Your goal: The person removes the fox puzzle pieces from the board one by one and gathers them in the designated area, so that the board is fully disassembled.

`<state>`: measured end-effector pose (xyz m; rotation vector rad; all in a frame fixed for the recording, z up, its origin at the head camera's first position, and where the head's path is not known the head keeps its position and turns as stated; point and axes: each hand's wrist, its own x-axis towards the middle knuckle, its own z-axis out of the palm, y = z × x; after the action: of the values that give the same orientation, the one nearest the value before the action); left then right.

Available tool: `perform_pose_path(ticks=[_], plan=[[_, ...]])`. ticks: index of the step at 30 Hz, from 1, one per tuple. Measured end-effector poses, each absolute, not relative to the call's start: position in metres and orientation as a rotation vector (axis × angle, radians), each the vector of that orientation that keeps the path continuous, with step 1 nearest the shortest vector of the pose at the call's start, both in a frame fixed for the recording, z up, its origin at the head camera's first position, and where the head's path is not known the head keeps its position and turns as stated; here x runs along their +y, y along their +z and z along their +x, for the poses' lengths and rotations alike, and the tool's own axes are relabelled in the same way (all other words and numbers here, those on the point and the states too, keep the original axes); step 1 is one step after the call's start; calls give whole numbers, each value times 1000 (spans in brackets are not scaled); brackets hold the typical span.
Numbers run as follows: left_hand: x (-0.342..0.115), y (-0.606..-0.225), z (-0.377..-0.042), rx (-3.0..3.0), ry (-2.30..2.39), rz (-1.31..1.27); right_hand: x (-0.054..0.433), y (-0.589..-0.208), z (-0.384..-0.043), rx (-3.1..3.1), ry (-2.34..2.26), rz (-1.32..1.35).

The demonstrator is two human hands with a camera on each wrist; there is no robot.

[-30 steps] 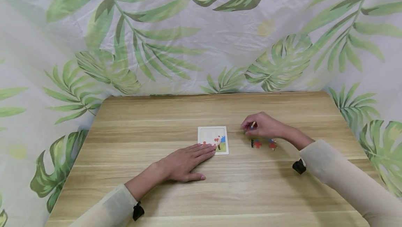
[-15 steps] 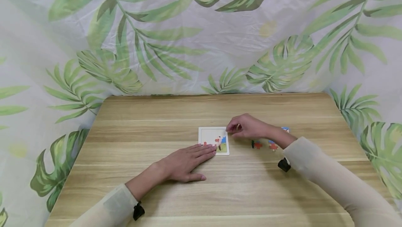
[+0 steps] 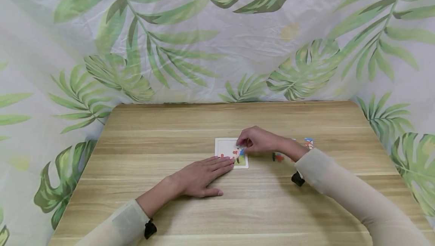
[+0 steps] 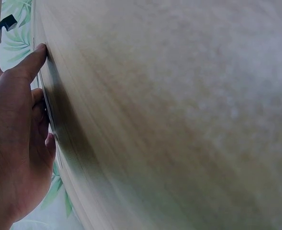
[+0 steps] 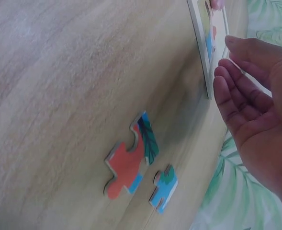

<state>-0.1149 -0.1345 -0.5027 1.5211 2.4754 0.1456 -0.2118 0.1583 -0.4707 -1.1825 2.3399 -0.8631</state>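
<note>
A square white-bordered puzzle board (image 3: 221, 144) lies on the table, partly filled at its lower right with green, blue and a figure. My left hand (image 3: 204, 176) lies flat with straight fingers over the board's lower left edge, thumb spread on the wood. Over the upper right of the board, my right hand (image 3: 259, 140) pinches a puzzle piece between thumb and fingers; the fingers hide most of it. In the right wrist view, the right thumb and fingertips are close above the board (image 5: 203, 52).
Right of the board lie loose puzzle pieces: a red one with dark green (image 5: 126, 165), a small blue and green one (image 5: 163, 187), and a blue and orange one (image 3: 309, 143). The wooden table (image 3: 163, 125) ends at a leaf-patterned cloth (image 3: 190, 49).
My right hand has moved left from beside the loose pieces to over the board's upper right, carrying a puzzle piece. The left hand has stayed in place.
</note>
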Motion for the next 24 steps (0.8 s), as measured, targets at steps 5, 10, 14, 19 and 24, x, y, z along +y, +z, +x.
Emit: perform_pose_path(ticks=[5,10,14,19,24], plan=[[-134,-503,-115,2480,134,1542,155,-475,-212,2356,-816,-1253],[-135,-503,-115,2481,145,1539,152,-474,-211,2384,-785,-1266],[-135,-503,-116,2479,156,1537,150,-474,-210,2393,-769,-1274],[-134,-503,-115,2481,158,1531,149,-476,-210,2404,-750,-1306],[-134,-504,-116,2485,163,1539,149,-478,-210,2412,-755,-1303]])
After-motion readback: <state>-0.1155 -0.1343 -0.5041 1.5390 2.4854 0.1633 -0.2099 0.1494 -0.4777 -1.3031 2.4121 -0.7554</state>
